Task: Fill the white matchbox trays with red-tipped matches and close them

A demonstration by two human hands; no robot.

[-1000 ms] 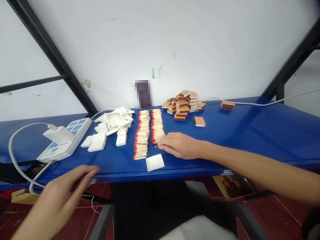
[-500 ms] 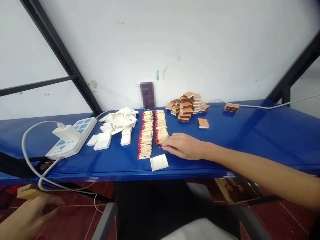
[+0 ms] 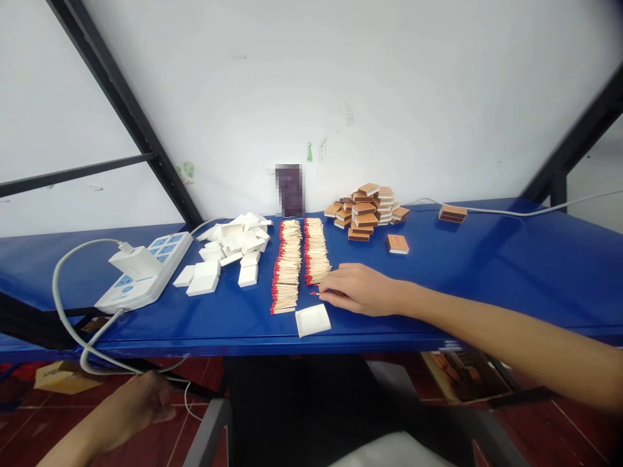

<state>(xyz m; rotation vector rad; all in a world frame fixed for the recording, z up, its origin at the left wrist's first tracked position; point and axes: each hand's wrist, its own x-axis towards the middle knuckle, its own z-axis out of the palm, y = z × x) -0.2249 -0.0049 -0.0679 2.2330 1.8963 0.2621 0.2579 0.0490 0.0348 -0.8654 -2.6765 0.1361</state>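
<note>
My right hand (image 3: pixel 357 288) rests low over the blue table with its fingertips pinched together on a match or two. Red match heads (image 3: pixel 314 294) poke out to the left of the fingers. Just behind the fingertips ends the shorter right-hand row of matches (image 3: pixel 317 250); beside it runs a longer row (image 3: pixel 287 269), red heads to the left in both. An open white matchbox tray (image 3: pixel 313 320) lies at the table's front edge, below the pinch. My left hand (image 3: pixel 139 402) hangs below the table edge at the lower left, its fingers blurred.
A heap of white inner trays (image 3: pixel 233 240) lies left of the rows, near a power strip (image 3: pixel 146 275) with a plugged-in charger and looping cable. Brown matchboxes (image 3: pixel 365 211) are piled behind; a single matchbox (image 3: pixel 398 244) and a small stack (image 3: pixel 452 213) sit further right.
My left hand has swung right and turned its fingers inward below the table. The right hand is still at the near end of the shorter row. The view has shifted slightly.
</note>
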